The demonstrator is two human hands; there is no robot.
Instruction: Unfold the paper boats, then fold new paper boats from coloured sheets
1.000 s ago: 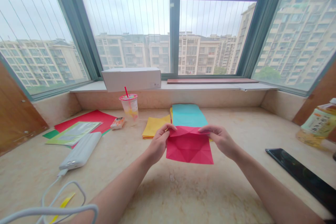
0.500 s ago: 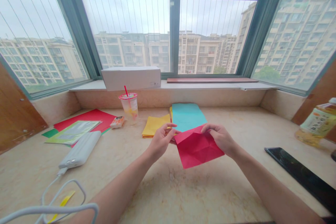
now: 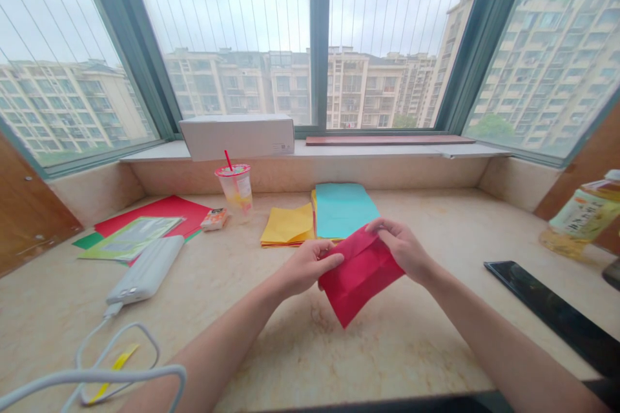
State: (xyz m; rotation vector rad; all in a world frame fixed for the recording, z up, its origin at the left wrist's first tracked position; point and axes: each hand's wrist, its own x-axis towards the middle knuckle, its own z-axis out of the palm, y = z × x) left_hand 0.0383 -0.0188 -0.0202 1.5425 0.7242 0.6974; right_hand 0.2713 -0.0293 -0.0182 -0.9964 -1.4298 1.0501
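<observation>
Now we held the folded red paper [image 3: 361,274] in the air above the middle of the worktop [image 3: 397,348]. Our right hand [image 3: 400,246] pinched its upper edge, and our left hand [image 3: 306,266] gripped its left side. This looked like a folding step, and the next move seemed to call for a firm crease. Toward the back edge lay the teal paper stack [image 3: 345,210], with the yellow paper [image 3: 288,226] just beside it.
</observation>
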